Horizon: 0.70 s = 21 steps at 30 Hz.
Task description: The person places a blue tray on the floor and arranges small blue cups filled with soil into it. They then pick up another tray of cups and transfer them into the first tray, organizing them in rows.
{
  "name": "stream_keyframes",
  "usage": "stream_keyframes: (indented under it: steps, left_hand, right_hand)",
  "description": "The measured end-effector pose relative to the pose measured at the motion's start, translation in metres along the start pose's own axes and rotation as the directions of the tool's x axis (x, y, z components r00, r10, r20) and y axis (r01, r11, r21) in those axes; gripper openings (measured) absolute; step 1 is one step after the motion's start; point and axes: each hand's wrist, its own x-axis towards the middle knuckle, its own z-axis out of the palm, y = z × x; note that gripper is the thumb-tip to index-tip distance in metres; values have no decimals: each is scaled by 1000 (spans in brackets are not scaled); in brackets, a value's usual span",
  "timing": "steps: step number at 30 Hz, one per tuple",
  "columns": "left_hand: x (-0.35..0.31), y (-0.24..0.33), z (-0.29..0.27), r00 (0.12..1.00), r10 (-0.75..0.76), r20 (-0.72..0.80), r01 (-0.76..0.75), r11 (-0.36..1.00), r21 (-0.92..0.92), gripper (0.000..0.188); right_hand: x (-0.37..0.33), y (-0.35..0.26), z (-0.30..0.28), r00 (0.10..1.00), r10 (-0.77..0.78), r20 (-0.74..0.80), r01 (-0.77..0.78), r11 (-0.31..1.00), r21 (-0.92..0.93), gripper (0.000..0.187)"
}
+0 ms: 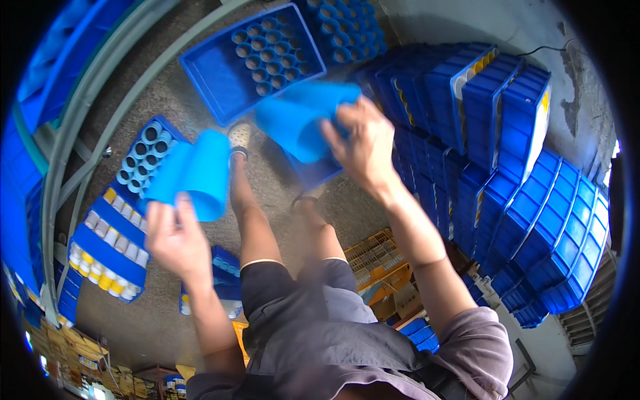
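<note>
My left hand (177, 240) is closed with thumb and fingers pinching the near rims of two light-blue hollow cylinders (205, 170), held side by side. My right hand (363, 143) grips another pair of light-blue cylinders (293, 130) by the rim, blurred by motion. Beyond the hands, a blue crate (213, 100) on the floor holds rows of upright round-mouthed cylinders (273, 57) at its right side. Part of a second blue item (313, 172), perhaps a crate, shows below the right-hand pair.
Tall stacks of blue crates (513, 213) stand along the right wall. At left, crates hold blue cylinders (143, 157) and white and yellow ones (107, 270), beside a grey metal frame (63, 153). More upright cylinders (343, 30) stand at the far side. A yellow crate (373, 257) lies behind my legs.
</note>
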Motion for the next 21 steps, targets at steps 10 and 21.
stream_keyframes:
  steps: [10, 21]
  left_hand:
    - [-251, -90, 288, 857, -285, 429, 281, 957, 75, 30]
    - [-348, -173, 450, 812, -372, 450, 379, 922, 78, 22]
  right_hand:
    - [-339, 255, 252, 786, 506, 355, -378, 848, -371, 20]
    - [-427, 377, 459, 797, 494, 347, -320, 833, -451, 16]
